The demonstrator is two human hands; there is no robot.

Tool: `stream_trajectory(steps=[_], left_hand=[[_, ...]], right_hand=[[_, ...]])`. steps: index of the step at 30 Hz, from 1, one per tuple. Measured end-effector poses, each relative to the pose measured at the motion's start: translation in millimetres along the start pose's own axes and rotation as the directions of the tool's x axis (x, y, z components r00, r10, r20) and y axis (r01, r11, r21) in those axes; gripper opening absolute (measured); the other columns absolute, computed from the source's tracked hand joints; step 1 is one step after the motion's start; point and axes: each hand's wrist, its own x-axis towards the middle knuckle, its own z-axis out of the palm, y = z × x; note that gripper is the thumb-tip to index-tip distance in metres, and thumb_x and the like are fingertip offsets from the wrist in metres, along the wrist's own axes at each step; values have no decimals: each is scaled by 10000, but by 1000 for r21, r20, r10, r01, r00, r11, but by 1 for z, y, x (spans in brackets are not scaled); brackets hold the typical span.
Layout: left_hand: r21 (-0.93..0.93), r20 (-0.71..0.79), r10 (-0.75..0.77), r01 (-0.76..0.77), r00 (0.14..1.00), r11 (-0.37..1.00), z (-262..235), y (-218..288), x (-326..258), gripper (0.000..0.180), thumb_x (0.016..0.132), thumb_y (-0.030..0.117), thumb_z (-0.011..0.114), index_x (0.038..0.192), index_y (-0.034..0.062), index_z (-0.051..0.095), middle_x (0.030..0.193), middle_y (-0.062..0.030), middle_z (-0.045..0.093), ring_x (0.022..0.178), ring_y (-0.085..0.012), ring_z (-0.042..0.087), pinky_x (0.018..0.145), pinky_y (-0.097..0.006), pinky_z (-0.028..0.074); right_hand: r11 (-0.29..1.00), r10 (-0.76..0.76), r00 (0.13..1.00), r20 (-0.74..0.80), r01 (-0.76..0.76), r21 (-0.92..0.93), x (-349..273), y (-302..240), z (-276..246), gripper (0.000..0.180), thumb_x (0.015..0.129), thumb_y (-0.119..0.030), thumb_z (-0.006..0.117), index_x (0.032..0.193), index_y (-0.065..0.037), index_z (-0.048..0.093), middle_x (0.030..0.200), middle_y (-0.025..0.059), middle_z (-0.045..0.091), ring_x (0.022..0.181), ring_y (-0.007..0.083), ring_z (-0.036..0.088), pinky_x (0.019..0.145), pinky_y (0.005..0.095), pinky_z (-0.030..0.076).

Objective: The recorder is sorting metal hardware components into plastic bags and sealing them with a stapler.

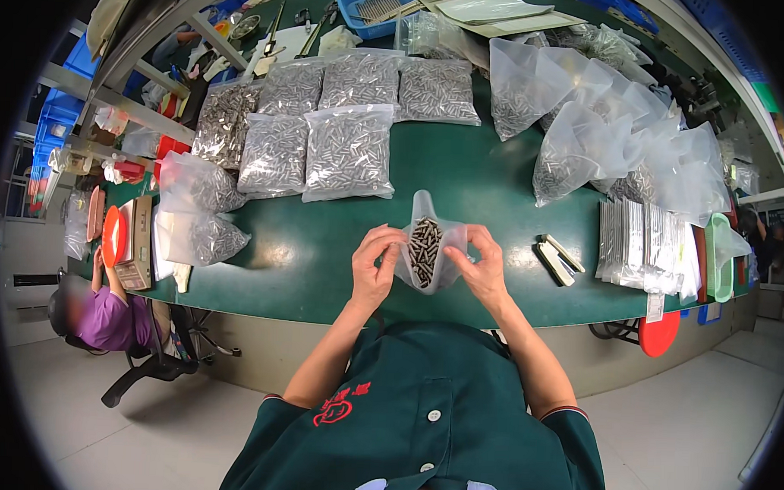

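Note:
Between my hands is a translucent plastic bag (425, 203), its mouth spread wide, with many small metal pins (425, 250) inside. My left hand (377, 263) pinches the bag's left edge between thumb and fingers. On the other side, my right hand (482, 264) grips the right edge, thumb over the rim. The bag is over the table's near edge, close to my body. To the right of my right hand lies a stapler (558, 260).
Filled clear bags (350, 153) of metal pins cover the table's far left. Open translucent bags (576, 152) stand at the far right, behind stacked flat packets (629, 245). A scale (137, 245) sits at the left edge, where another person (109, 317) is seated.

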Motion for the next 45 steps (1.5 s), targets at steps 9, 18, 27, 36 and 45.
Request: stream_trajectory(steps=[9,18,27,36,45], left_hand=[[-402,-291,-450,318,845,858,-5,-5,-31,161,922,49,481,874,-47,602,910,-69,626,817,-102,534,764,-225,411],[-324,-69,-336,298,939,898,-12,-3,-17,188,931,60,457,893,-61,596,978,-97,609,867,-131,548,775,-228,412],[-305,-99,-307,265,946,915,-9,3,-16,190,938,87,468,865,-36,592,898,-46,589,776,-87,503,675,-202,381],[-193,-219,-326,286,920,939,-15,28,-46,185,930,86,479,818,-21,581,730,35,485,660,-34,371,578,-185,295],[-300,-184,-401,338,897,892,-37,52,-49,159,897,36,484,817,-52,589,781,-58,558,703,-102,488,635,-222,373]], right_hand=[[940,297,931,-213,-245,239,-27,11,-10,147,761,-68,688,839,-1,582,794,79,614,730,165,565,683,297,457],[944,-199,979,44,204,-260,-12,3,-24,374,654,-199,776,945,-37,605,909,90,591,827,275,552,725,381,446],[932,-159,979,-129,106,-347,-5,1,0,153,719,-96,718,789,-22,604,715,100,581,649,259,559,565,352,439],[965,-90,973,-211,33,-260,-51,-11,-15,141,819,-39,599,685,-1,576,611,109,529,551,260,513,504,336,400],[985,-99,991,-93,85,-149,-43,-41,-39,103,813,8,576,712,17,553,640,115,546,568,253,510,528,335,402]])
